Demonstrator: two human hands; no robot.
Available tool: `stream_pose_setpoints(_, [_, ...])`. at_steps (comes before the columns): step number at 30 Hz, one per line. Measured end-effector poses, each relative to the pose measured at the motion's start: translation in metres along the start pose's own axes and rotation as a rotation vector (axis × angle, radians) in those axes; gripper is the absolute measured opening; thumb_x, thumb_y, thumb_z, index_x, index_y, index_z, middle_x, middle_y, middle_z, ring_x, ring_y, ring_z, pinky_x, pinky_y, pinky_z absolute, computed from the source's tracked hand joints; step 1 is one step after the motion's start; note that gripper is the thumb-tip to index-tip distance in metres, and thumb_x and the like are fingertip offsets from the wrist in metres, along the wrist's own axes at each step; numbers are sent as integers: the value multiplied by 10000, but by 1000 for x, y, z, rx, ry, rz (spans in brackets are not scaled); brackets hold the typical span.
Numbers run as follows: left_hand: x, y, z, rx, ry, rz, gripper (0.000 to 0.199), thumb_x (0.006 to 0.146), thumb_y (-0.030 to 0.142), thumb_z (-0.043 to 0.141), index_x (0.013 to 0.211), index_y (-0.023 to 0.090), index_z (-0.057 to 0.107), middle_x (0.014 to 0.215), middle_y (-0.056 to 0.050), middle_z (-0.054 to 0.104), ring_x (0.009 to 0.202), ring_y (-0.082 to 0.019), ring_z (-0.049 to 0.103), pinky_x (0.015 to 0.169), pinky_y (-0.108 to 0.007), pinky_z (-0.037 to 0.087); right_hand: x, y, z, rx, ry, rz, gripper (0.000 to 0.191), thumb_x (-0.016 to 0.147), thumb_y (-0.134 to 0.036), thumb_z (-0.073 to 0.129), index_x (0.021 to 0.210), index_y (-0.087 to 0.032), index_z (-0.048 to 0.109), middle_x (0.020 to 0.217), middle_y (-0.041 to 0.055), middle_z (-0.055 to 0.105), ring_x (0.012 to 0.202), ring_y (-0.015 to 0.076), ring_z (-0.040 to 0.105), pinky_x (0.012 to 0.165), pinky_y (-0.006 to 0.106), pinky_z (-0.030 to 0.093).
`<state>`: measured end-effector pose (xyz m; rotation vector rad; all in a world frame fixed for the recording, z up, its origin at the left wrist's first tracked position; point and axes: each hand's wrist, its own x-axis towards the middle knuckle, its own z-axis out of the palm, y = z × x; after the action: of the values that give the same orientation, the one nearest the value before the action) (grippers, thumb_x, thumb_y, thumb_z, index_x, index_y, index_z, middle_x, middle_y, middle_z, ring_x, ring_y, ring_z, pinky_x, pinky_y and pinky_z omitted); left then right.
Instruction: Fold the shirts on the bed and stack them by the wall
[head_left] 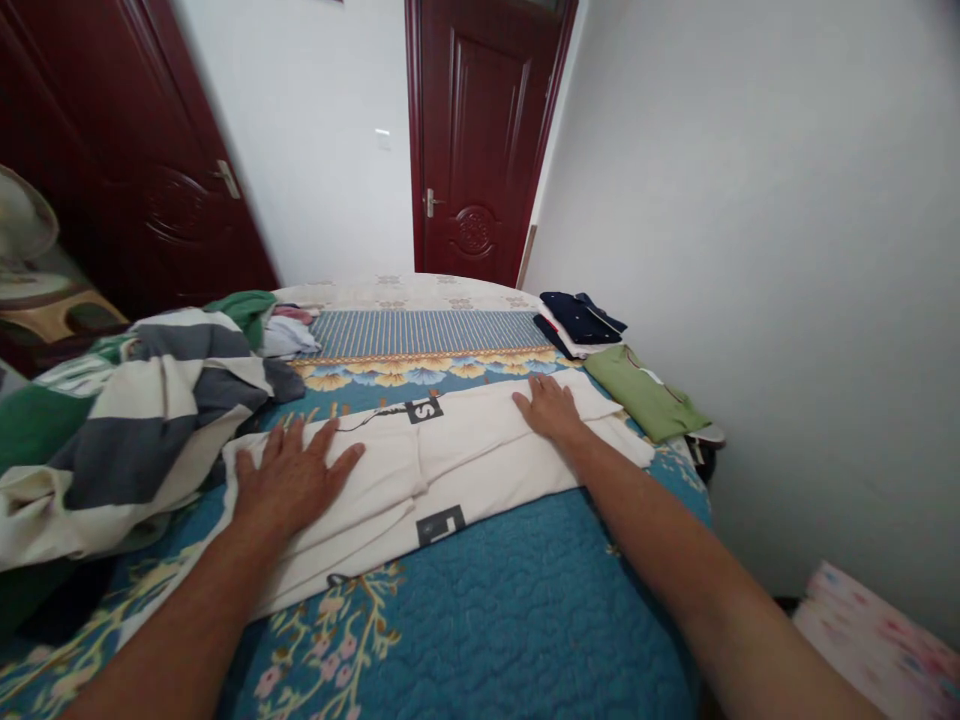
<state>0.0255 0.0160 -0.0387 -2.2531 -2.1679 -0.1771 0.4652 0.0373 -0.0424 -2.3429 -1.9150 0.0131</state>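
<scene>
We rest our left hand point(289, 480) and right hand point(551, 408) palms down, fingers loosely spread, gripping nothing, on one long-folded, cream cloth garment point(480, 445) with two black printed patches. It lies on our quilted, teal floral bedspread point(525, 600), between one crumpled, grey-and-cream striped cloth point(161, 405) and one flat-folded, green garment point(641, 395).

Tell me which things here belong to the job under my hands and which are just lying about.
Belong to the job:
- white garment, under your left hand and right hand
- bed, as the work surface
- probably the loose clothes and folded clothes

Apparently just lying about:
- pink floral item
</scene>
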Motion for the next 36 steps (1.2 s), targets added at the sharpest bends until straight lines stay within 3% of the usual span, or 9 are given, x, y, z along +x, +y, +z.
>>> stream_pose_setpoints(6, [6, -6, 10, -12, 20, 0, 884, 978, 802, 301, 1680, 290, 469, 1780, -212, 318, 1643, -488, 244, 1236, -827, 154, -5, 44, -2, -42, 70, 128, 764, 1116, -605, 277, 1681, -106, 405, 1770, 201, 333, 1648, 357, 280, 1323, 589, 224])
stream_pose_setpoints(15, [11, -7, 11, 14, -6, -19, 875, 974, 805, 316, 1695, 322, 432, 1793, -184, 300, 1652, -465, 235, 1243, -820, 178, -29, 91, -2, -132, 144, 152, 690, 1129, -541, 345, 1596, -54, 488, 1666, 257, 477, 1541, 348, 447, 1269, 458, 316])
stream_pose_setpoints(19, [12, -7, 8, 42, -24, -18, 887, 986, 805, 267, 1711, 311, 400, 1798, -196, 284, 1655, -459, 239, 1236, -806, 201, -41, 102, -10, -122, 195, 236, 560, 1129, -452, 380, 1411, -34, 623, 1420, 279, 671, 1361, 336, 605, 1177, 413, 399])
stream_pose_setpoints(26, [12, -7, 7, 63, -20, 0, 857, 1008, 771, 238, 1699, 301, 425, 1785, -198, 317, 1643, -450, 268, 1223, -793, 236, -45, 117, -29, -29, 176, 456, 566, 1108, -464, 409, 1242, -47, 768, 1259, 289, 750, 1217, 340, 718, 1043, 391, 500])
stream_pose_setpoints(31, [10, -5, 4, 81, -36, -7, 850, 1022, 756, 204, 1703, 293, 416, 1787, -190, 315, 1647, -437, 268, 1232, -779, 243, -41, 129, -31, 89, 159, 453, 618, 1092, -492, 421, 1189, -23, 811, 1212, 306, 768, 1224, 330, 727, 1038, 345, 493])
stream_pose_setpoints(36, [9, -2, -1, 61, -49, -3, 840, 1023, 745, 249, 1699, 277, 425, 1789, -190, 313, 1652, -443, 251, 1237, -786, 236, -29, 138, -37, 173, 113, 385, 461, 1027, -389, 533, 1072, -67, 860, 1094, 249, 814, 1116, 291, 767, 929, 280, 517])
